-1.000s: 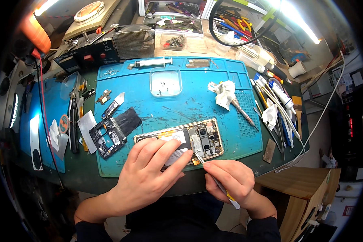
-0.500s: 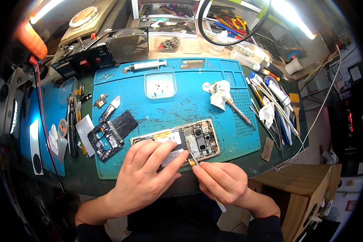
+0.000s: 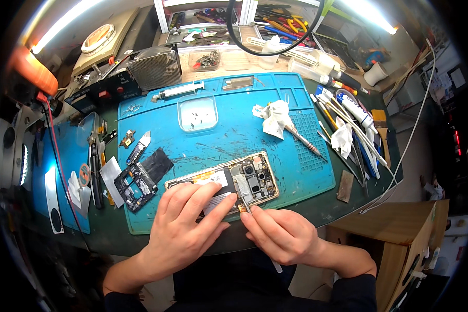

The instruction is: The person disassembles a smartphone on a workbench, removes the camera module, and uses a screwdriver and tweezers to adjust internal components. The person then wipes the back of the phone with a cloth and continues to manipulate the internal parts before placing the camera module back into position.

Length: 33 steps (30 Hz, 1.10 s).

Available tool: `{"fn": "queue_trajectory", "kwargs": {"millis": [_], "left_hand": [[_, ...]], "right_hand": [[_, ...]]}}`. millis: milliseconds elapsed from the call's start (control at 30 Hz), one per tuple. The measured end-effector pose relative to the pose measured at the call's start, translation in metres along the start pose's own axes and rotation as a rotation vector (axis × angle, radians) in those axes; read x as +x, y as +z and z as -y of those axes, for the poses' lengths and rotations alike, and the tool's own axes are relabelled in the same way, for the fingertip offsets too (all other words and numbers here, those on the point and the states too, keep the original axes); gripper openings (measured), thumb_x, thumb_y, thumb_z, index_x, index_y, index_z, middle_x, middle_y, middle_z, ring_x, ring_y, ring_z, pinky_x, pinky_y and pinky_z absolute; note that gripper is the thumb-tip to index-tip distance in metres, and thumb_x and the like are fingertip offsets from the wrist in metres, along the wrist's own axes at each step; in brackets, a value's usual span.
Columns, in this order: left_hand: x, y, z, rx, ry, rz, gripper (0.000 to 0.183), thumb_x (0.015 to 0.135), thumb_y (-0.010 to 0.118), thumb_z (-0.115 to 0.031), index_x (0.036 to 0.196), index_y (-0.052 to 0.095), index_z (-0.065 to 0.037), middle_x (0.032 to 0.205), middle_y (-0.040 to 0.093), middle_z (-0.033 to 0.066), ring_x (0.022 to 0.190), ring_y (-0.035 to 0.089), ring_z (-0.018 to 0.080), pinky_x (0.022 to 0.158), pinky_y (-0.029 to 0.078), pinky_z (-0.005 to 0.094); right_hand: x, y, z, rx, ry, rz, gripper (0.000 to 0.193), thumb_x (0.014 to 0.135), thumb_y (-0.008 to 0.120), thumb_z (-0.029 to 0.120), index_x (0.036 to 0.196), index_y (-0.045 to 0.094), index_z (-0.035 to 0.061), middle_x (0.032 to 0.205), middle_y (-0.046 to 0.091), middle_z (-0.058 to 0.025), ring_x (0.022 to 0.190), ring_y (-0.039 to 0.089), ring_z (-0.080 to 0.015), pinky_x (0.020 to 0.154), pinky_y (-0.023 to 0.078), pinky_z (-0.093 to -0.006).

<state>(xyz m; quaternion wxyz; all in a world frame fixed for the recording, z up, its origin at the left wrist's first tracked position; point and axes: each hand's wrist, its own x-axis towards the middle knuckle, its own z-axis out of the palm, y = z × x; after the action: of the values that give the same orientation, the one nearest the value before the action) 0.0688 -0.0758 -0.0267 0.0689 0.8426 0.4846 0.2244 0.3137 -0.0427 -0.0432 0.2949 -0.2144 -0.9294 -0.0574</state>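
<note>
Head view. Moved since the earlier frames: right hand [image 3: 283, 236], now closer to the left hand [image 3: 184, 223], its fingertips lower on the tool and the tool's tail swung leftward; the whole scene also sits differently in the picture.

Item: opened smartphone with pale metal rim [image 3: 242, 178], lying tilted on the blue silicone work mat [image 3: 208, 143] near its front edge; circuit board and camera lenses exposed at the right end, white-labelled black section at the left.

Left hand: palm down, fingers lightly spread over the phone's left part, index fingertip near the board.

Right hand: thumb and fingers pinching a slim silver metal tool [image 3: 246, 207], tip at the phone's lower edge, beside a small orange tab [image 3: 242, 206].

Left of the phone: black openwork phone frame part [image 3: 135, 190], touching a dark flat sheet [image 3: 157, 165].

Behind: clear square plastic dish [image 3: 197, 112] containing tiny dark bits; clear syringe [image 3: 179, 91].

Right rear: crumpled white tissue [image 3: 276, 119] against a slender brownish-handled tool [image 3: 309, 144].

On the dark green counter [image 3: 322, 205], right: grey-brown rectangular block [image 3: 345, 186]; white-and-blue tube [image 3: 356, 112]; wooden-handled flat brush [image 3: 380, 130].
</note>
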Motion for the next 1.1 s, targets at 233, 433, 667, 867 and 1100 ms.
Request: {"fn": "queue_trajectory", "kwargs": {"millis": [233, 433, 667, 867, 1100], "left_hand": [[0.001, -0.002, -0.002, 0.017, -0.007, 0.015, 0.062, 0.071, 0.085, -0.014, 0.13, 0.069, -0.011, 0.136, 0.056, 0.0103, 0.119, 0.053, 0.0323, 0.101, 0.045, 0.0484], [0.006, -0.008, -0.006, -0.012, -0.051, 0.051, 0.06, 0.073, 0.084, -0.014, 0.131, 0.069, -0.011, 0.135, 0.057, 0.0096, 0.119, 0.053, 0.0317, 0.102, 0.044, 0.0463], [0.028, -0.015, 0.005, 0.028, 0.061, 0.091, 0.05, 0.078, 0.08, -0.01, 0.127, 0.071, -0.012, 0.119, 0.062, 0.0054, 0.108, 0.059, 0.0267, 0.094, 0.047, 0.0406], [0.041, -0.017, 0.02, 0.027, 0.188, 0.095, 0.038, 0.079, 0.077, -0.006, 0.116, 0.076, -0.012, 0.105, 0.064, 0.0025, 0.092, 0.062, 0.0218, 0.081, 0.049, 0.0361], [0.047, -0.017, 0.025, -0.007, 0.219, 0.119, 0.037, 0.077, 0.079, -0.006, 0.113, 0.076, -0.012, 0.102, 0.065, 0.0028, 0.087, 0.062, 0.0209, 0.077, 0.048, 0.0355]], "right_hand": [[-0.002, -0.003, 0.0, 0.001, -0.005, 0.053, 0.033, 0.096, 0.067, 0.018, 0.119, 0.074, -0.0049, 0.115, 0.07, -0.0135, 0.097, 0.068, -0.0182, 0.08, 0.059, -0.0281], [-0.005, -0.001, -0.002, -0.011, -0.039, -0.017, 0.03, 0.092, 0.068, 0.014, 0.115, 0.075, -0.0048, 0.111, 0.072, -0.0145, 0.092, 0.07, -0.0187, 0.077, 0.059, -0.0279], [-0.012, 0.003, -0.004, 0.184, 0.093, -0.135, 0.026, 0.084, 0.071, 0.008, 0.107, 0.073, -0.0031, 0.106, 0.074, -0.0155, 0.084, 0.074, -0.0219, 0.073, 0.063, -0.0309], [-0.011, 0.005, -0.005, 0.203, 0.099, -0.145, 0.025, 0.085, 0.071, 0.008, 0.107, 0.072, -0.0028, 0.108, 0.074, -0.0162, 0.085, 0.074, -0.0214, 0.073, 0.063, -0.0302], [-0.013, 0.008, -0.004, 0.186, 0.094, -0.172, 0.026, 0.083, 0.071, 0.007, 0.107, 0.073, -0.0025, 0.111, 0.074, -0.017, 0.086, 0.073, -0.0196, 0.071, 0.061, -0.0279]]}}
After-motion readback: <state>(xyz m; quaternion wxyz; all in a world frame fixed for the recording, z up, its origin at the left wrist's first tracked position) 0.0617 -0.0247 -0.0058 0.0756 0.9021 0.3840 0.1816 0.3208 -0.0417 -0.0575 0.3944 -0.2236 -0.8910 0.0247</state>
